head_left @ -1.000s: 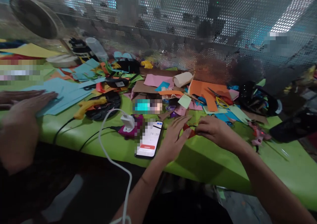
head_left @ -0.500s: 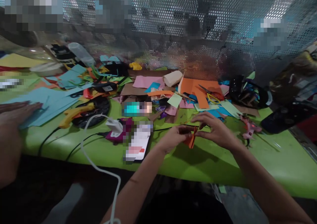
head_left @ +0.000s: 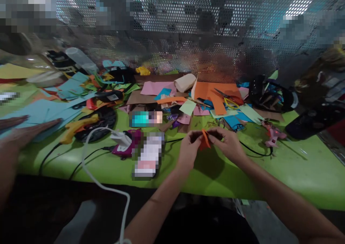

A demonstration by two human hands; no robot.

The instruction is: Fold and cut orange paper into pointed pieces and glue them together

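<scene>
Above the green tabletop (head_left: pixel 229 175), a small folded piece of orange paper (head_left: pixel 205 139) is pinched between both hands. My left hand (head_left: pixel 190 143) grips its left side, thumb and fingers closed. My right hand (head_left: pixel 225 141) grips the other side with thumb and fingertips. The fingers cover part of the paper. To the left lies a phone (head_left: pixel 148 156) with a lit screen. A pink glue gun (head_left: pixel 273 134) rests to the right, its black cord running toward my right forearm.
Paper scraps, orange sheets (head_left: pixel 207 89) and yellow-handled scissors (head_left: pixel 233 102) lie behind my hands. At left are a yellow glue gun (head_left: pixel 81 127), a purple power adapter (head_left: pixel 126 145) with a white cable, and another person's hand (head_left: pixel 29 132) on blue paper. A perforated metal screen (head_left: pixel 172 32) stands behind.
My right hand has lowered and closed on the orange paper, its fingers no longer spread. The paper has tilted. The other person's hand has shifted across the blue paper.
</scene>
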